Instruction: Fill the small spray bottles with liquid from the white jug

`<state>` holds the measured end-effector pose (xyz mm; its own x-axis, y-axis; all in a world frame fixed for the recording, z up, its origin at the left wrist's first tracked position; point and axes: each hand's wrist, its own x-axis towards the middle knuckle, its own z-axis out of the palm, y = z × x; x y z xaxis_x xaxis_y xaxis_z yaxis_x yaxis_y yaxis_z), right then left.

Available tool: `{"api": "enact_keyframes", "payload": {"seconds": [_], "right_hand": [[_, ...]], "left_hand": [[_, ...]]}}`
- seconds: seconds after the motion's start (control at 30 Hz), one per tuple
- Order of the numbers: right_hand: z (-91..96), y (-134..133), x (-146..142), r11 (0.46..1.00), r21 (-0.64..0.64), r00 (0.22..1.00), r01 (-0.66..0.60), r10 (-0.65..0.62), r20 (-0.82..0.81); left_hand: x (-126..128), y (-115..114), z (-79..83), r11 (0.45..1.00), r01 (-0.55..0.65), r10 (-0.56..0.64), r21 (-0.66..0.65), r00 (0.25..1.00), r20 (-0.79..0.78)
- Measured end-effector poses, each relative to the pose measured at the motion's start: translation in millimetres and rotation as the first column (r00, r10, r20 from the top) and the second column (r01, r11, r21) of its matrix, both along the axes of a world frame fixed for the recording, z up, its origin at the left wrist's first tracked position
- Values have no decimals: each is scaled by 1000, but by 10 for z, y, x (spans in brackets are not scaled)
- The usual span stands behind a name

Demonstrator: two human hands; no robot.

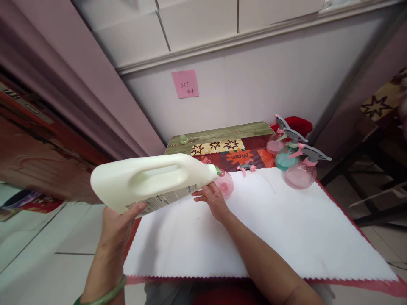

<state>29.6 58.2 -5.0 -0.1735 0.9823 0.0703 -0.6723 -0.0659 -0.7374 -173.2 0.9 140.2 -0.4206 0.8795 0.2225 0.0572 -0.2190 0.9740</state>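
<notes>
Left hand (pixel 117 224) grips the white jug (pixel 152 180) by its base, sideways above the bench (pixel 222 129); label unreadable. Right hand (pixel 213 199) clasps the pink bottle (pixel 225 183) at the jug's spout. Note (pixel 185 84) reads "357"; cloth (pixel 238 157) reads "WOW".

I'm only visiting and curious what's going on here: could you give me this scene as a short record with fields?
left hand: grips the base of the white jug, tipped sideways
right hand: under the jug's neck, beside the small pink bottle
small pink bottle: on the white cloth, at the jug's mouth
spray bottles: three, far right, two pink, one teal
</notes>
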Motion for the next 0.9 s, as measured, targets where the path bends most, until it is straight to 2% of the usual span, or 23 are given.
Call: {"api": "enact_keyframes", "payload": {"seconds": [0.37, 0.63, 0.9], "right_hand": [[-12, -2, -5, 1000, 6, 1000, -2, 2, -7], [-16, 6, -2, 1000, 11, 1000, -1, 1, -1], [-11, -2, 5, 1000, 8, 1000, 2, -2, 6]], "left_hand": [[27, -16, 28, 1000, 19, -19, 1, 1000, -14], [-82, 35, -30, 1000, 5, -5, 3, 1000, -24], [-51, 32, -24, 1000, 11, -11, 0, 1000, -5]]}}
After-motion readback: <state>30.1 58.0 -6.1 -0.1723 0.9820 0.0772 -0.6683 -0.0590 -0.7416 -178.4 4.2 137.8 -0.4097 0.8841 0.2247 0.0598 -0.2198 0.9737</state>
